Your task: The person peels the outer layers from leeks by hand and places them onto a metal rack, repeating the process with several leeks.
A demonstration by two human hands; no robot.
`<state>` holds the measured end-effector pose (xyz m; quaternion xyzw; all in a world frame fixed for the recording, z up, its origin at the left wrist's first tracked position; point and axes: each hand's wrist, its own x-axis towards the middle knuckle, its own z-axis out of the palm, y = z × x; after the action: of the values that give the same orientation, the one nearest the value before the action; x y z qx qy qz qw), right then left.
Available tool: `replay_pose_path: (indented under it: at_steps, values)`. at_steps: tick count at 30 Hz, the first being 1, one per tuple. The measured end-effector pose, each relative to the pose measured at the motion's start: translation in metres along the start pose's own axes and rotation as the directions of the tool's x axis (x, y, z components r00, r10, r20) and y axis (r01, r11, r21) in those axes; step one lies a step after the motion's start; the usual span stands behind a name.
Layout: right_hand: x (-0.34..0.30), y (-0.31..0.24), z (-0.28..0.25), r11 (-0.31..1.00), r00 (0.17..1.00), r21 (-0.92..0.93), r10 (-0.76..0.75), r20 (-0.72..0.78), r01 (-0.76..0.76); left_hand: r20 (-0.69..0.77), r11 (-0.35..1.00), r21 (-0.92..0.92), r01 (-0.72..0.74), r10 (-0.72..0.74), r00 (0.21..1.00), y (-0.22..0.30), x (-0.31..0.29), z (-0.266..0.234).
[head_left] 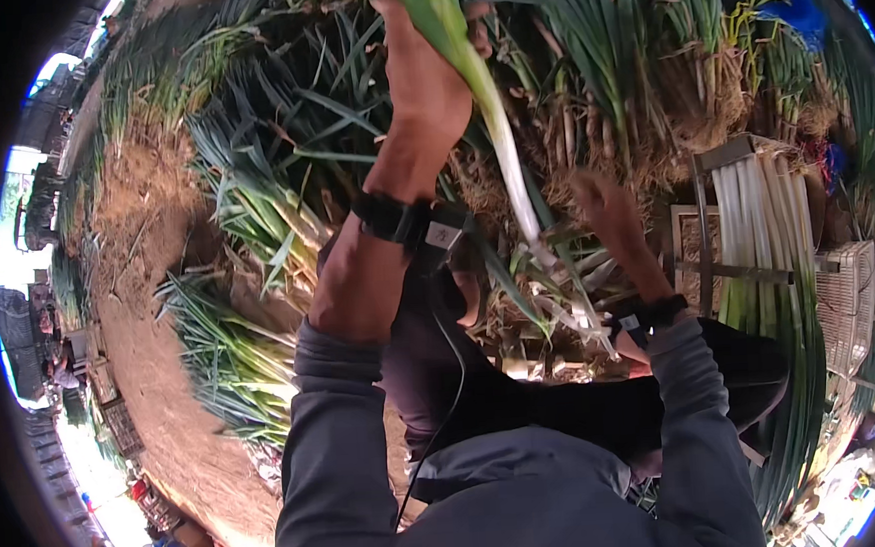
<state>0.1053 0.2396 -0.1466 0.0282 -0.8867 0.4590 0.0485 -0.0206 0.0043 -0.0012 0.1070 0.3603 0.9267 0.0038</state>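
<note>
My left hand [429, 73] is raised at the top centre, its fingers wrapped round the green upper part of a leek [503, 149]. The leek slants down to the right, and its white lower stem points at a litter of stripped leaves [575, 310] between my legs. Apart from that stem, on its right side, is my right hand [609, 218]. Its fingers are blurred, so whether they are closed or hold anything does not show.
Trimmed leeks [759, 199] lie bundled in a metal-framed rack on my right, beside a wicker basket [848, 303]. Untrimmed leeks with rooty ends [587, 104] are heaped ahead. More leeks [247, 355] lie on the dirt ground [146, 331] at my left.
</note>
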Motion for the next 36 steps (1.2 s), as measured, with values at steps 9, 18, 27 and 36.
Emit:
replay_pose_path:
  at_steps: [9,18,27,36]
  values:
    - [0.095,-0.145,-0.024,0.828,0.787,-0.064,-0.551,-0.280,0.557,0.011,0.961,-0.158,0.227,-0.228,0.974,-0.031,-0.013,0.029]
    - [0.096,-0.133,-0.037,0.946,0.966,0.198,-0.253,-0.053,0.258,0.069,0.973,-0.013,0.231,-0.229,0.971,-0.037,-0.008,0.025]
    - [0.082,-0.138,-0.043,0.834,0.988,0.536,-0.152,-0.007,0.132,-0.061,0.998,-0.029,0.048,-0.049,0.997,-0.043,0.001,0.023]
    - [0.023,-0.057,-0.077,0.906,0.971,0.396,0.057,0.233,-0.148,-0.014,1.000,-0.023,0.003,-0.003,1.000,-0.003,0.020,-0.012]
